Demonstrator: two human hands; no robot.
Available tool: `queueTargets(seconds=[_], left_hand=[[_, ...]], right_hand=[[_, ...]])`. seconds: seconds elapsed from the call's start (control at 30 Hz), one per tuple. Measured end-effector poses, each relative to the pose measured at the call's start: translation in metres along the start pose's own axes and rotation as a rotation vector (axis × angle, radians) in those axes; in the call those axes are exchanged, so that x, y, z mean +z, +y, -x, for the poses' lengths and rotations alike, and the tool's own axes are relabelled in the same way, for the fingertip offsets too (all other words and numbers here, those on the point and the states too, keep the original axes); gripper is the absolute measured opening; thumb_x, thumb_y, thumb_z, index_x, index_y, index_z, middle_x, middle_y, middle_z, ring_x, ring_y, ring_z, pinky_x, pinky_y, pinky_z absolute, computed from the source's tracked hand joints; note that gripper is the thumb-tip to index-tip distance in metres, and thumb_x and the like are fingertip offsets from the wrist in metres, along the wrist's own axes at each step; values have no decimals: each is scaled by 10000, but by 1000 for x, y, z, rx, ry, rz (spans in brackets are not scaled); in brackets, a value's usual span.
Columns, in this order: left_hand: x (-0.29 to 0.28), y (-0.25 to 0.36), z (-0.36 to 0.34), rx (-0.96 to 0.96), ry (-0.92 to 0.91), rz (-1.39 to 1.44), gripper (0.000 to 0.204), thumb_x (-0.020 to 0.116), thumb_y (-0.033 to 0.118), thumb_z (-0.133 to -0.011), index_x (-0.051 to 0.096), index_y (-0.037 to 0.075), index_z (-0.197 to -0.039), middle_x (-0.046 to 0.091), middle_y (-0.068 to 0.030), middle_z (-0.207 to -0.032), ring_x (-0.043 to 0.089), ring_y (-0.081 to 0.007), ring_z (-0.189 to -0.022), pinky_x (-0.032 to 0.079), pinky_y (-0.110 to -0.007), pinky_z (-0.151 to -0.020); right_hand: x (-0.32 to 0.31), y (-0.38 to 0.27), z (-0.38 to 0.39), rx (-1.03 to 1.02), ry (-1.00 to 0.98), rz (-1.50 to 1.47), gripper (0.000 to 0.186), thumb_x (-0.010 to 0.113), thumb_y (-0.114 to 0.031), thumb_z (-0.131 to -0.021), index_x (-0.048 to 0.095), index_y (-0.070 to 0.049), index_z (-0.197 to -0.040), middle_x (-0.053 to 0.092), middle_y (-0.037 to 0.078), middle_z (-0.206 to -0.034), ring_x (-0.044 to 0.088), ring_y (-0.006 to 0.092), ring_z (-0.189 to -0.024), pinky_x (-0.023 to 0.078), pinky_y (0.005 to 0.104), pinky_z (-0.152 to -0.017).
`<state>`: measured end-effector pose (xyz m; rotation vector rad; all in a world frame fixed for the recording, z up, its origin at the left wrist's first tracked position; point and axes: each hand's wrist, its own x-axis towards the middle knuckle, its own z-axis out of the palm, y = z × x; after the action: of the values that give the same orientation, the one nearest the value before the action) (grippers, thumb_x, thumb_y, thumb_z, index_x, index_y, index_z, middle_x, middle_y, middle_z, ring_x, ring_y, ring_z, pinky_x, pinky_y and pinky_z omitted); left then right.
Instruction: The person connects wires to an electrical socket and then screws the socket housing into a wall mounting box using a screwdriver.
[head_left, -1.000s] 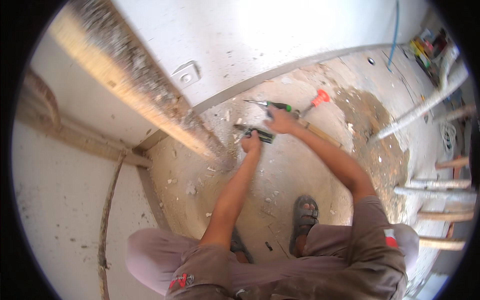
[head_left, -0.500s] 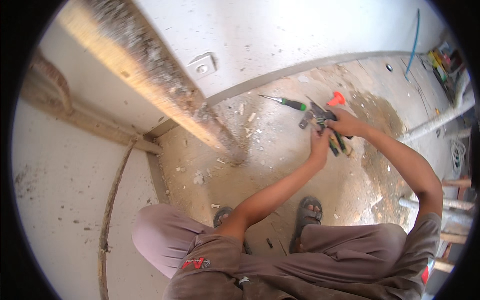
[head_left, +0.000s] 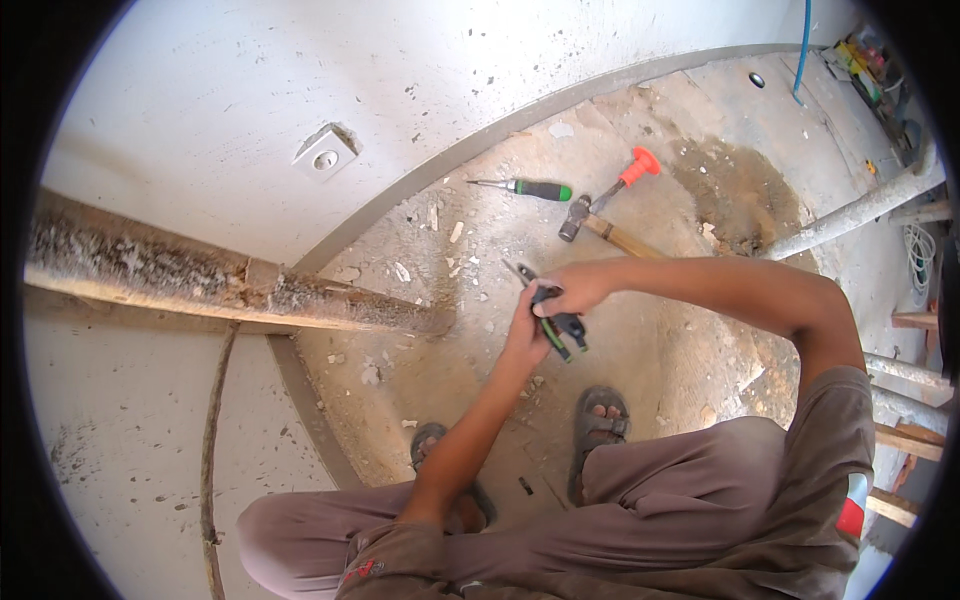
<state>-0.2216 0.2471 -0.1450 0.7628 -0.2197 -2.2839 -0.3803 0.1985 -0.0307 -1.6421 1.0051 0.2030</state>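
Both hands meet over the dusty floor, closed around a pair of pliers (head_left: 553, 337) with black and green handles. A thin pointed metal end sticks out past my fingers toward the wall, and the handles point back toward my feet. My left hand (head_left: 527, 328) grips from the near left side. From the right, my right hand (head_left: 582, 286) wraps over the pliers' middle, hiding part of them. Beyond my hands lie a hammer (head_left: 625, 239) with a wooden handle, a chisel (head_left: 638, 168) with a red guarded grip, and a green-and-black screwdriver (head_left: 543, 189).
A rough wooden post (head_left: 200, 270) slants down to the floor at the left. Past it, the white wall carries a loose socket (head_left: 325, 158). Metal poles (head_left: 860, 210) and a coiled white cable (head_left: 918, 262) stand at the right. Plaster chips litter the floor.
My hands have come left and nearer with the pliers, away from the other tools. The hammer and chisel now show more fully. My view has turned, shifting the post.
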Motion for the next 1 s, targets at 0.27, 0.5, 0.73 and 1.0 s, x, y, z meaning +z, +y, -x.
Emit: queueTargets(seconds=[0.27, 0.5, 0.73, 1.0], left_hand=[[-33, 5, 37, -81, -20, 169, 364, 528, 326, -923, 509, 96, -1204, 621, -119, -1004, 617, -293, -886, 516, -462, -831], [-20, -23, 34, -49, 120, 53, 371, 518, 218, -879, 486, 96, -1228, 630, -146, -1052, 629, -284, -960, 511, -476, -896], [-12, -25, 29, -39, 179, 60, 382, 513, 212, -880, 473, 93, -1241, 626, -156, -1094, 632, -280, -969, 516, -465, -894], [-6, -32, 23, -85, 161, 72, 330, 507, 212, -896, 485, 58, -1187, 624, -160, -1085, 630, -287, -960, 521, -461, -893]], right_hand=[[-100, 70, -74, 202, 566, 522, 390, 524, -223, -896, 540, -74, -1256, 599, 176, -1210, 581, 338, -1115, 470, 451, -936], [-113, 113, -119, 223, 611, 613, 500, 552, -216, -892, 426, -45, -1344, 463, 218, -1356, 482, 371, -1229, 431, 443, -1006], [-106, 91, -115, 159, 720, 280, 478, 535, -297, -878, 499, 26, -1228, 604, 247, -1147, 573, 383, -1099, 452, 462, -944], [-109, 106, -127, 143, 963, 12, 430, 543, -319, -847, 567, 47, -1073, 624, 297, -1012, 596, 449, -981, 461, 486, -873]])
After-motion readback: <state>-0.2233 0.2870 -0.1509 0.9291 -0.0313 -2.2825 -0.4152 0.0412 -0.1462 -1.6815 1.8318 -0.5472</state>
